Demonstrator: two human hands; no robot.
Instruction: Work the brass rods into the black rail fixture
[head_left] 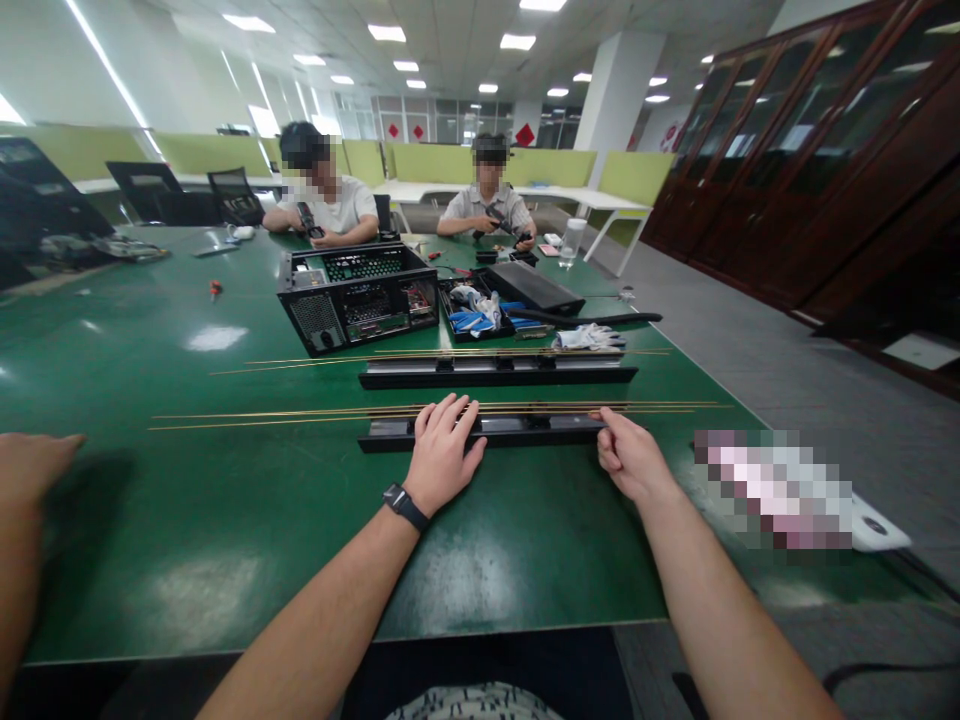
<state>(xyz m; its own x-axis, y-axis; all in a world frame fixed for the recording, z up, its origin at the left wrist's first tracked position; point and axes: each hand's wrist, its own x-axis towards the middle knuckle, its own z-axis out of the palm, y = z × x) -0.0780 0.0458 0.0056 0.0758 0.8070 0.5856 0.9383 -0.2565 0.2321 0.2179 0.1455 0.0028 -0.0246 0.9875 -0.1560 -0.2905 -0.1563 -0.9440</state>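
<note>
My left hand (444, 455) lies open with fingers spread over the nearer black metal rail (517, 432). Its fingertips rest across several thin brass-coloured rods (262, 418) lying lengthwise along the rail and sticking out past both ends. At the rail's right end, my right hand (630, 455) is closed, its index finger reaching left along the top. Whatever its fingers grip is hidden. A second black rail (495, 378) lies parallel just behind, with more thin rods (315, 362) over it.
Behind the rails stand an open black computer case (360, 300), a black tray (457, 333) of gloves, and white gloves (589, 337). A phone-like white object (874, 525) lies right. Another person's hand (37, 465) enters at left. Two people (330, 205) sit across the green table (225, 500).
</note>
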